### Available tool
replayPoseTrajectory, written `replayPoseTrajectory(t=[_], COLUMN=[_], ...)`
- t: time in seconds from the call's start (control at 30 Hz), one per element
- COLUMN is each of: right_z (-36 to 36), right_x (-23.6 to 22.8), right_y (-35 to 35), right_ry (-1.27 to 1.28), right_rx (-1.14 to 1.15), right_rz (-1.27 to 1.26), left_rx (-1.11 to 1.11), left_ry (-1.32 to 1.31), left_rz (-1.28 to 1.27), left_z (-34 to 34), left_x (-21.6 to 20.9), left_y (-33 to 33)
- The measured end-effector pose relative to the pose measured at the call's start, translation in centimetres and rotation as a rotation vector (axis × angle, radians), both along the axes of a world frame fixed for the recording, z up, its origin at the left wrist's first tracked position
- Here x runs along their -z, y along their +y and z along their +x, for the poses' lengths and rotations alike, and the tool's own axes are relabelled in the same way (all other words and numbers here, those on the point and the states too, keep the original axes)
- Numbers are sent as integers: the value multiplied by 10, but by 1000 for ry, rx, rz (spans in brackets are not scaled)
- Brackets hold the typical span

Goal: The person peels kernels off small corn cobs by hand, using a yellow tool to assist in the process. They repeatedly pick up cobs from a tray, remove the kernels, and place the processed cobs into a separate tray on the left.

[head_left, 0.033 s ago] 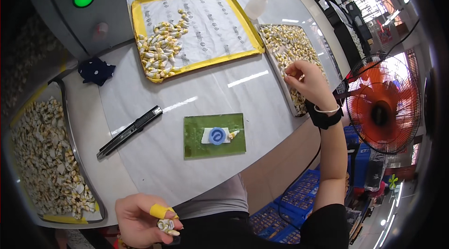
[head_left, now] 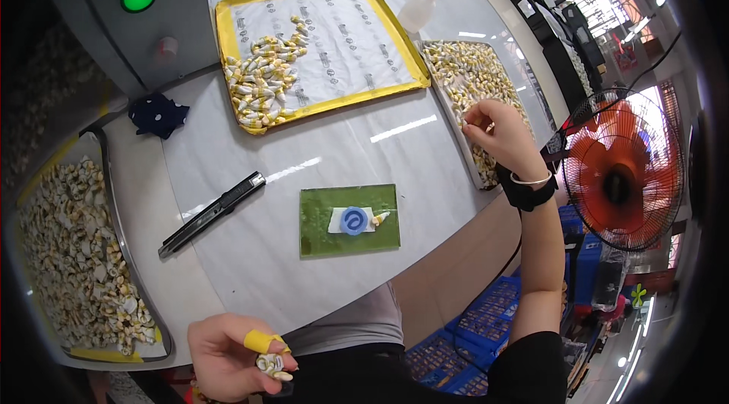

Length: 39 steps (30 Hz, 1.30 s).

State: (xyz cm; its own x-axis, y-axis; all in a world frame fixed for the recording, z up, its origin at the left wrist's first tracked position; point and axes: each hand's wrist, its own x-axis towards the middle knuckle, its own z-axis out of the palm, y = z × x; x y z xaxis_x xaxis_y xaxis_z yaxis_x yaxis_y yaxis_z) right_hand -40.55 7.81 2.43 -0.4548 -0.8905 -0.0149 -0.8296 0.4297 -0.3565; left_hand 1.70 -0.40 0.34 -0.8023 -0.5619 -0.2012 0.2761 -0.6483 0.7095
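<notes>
Fingers (head_left: 477, 117) of the right hand (head_left: 503, 134) are bent with their tips close together at the near edge of a metal tray (head_left: 449, 104), at two o'clock from the green plate (head_left: 315, 243); whether they grip anything, I cannot tell. White-and-yellow pieces (head_left: 471, 62) crowd that tray. At seven o'clock, the left hand (head_left: 231, 358), one finger wrapped in a yellow band (head_left: 262, 341), pinches a small bunch (head_left: 271, 364) of similar pieces. Picking over the tray appears to be the step in hand; taking a piece there would call for a narrow, light pinch, because its neighbours lie so close. On the plate, a blue disc (head_left: 354, 220) has a single piece (head_left: 380, 218) at its three o'clock. A black knife (head_left: 213, 214) lies on the worktop (head_left: 266, 267) at nine o'clock. As for writing, small dark print repeats across the lining sheet (head_left: 349, 47) at twelve o'clock, and the disc bears a curled mark; I make out no brand.
</notes>
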Motion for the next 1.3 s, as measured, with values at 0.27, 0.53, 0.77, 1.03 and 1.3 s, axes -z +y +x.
replayPoseTrajectory(t=[0.27,0.53,0.77,1.03,1.3], right_z=[56,138,144,151,208], right_x=[-25,-24,-21,-19,-20], right_y=[-12,-26,-32,-25,-6], right_ry=[19,37,97,-1,-797], right_rx=[-81,-800,-856,-721,-640], right_rz=[-355,-144,-17,-212,-567], left_rx=[-190,-165,-221,-303,-91], left_ry=[16,72,84,94,-21], left_rz=[-17,-21,-26,-473,-867], left_z=[4,3,2,-3,-8], left_x=[8,8,11,15,4], left_y=[10,6,8,6,-4])
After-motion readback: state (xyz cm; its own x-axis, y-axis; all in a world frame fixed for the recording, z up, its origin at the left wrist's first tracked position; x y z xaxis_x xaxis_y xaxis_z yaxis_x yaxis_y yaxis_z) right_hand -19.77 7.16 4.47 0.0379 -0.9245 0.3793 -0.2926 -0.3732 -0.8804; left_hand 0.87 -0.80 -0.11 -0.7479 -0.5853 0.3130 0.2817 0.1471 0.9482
